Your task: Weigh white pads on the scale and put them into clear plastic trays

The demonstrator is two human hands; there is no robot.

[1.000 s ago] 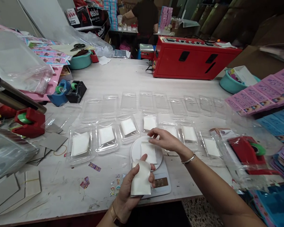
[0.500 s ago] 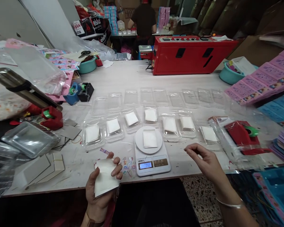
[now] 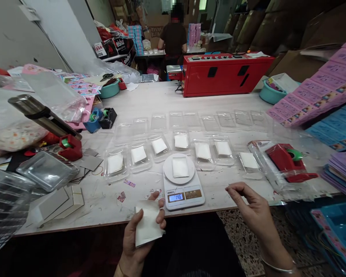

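Note:
My left hand (image 3: 144, 225), at the table's front edge, is closed around a stack of white paper packets (image 3: 148, 223). My right hand (image 3: 249, 204) hovers right of the scale, its thumb and fingertips pinched together; whatever they hold, if anything, is too small to make out. Between the hands stands a white kitchen scale (image 3: 184, 198) with a lit display that seems to read 14.6. One white packet (image 3: 180, 167) lies flat on its round plate. Around the scale, several clear plastic trays (image 3: 117, 179) each hold white packets like it.
Behind runs a row of clear trays (image 3: 158, 122) with no packets. A red tape dispenser (image 3: 282, 163) sits at right, a red machine (image 3: 225, 75) at the back. Grey cards (image 3: 53, 204) and a clear plastic box (image 3: 47, 171) lie at left. A person (image 3: 174, 40) works beyond.
My left hand has shifted right, closer to the scale, with the packet stack still in it. My right hand stays pinched in nearly the same place. The view has tilted slightly upward.

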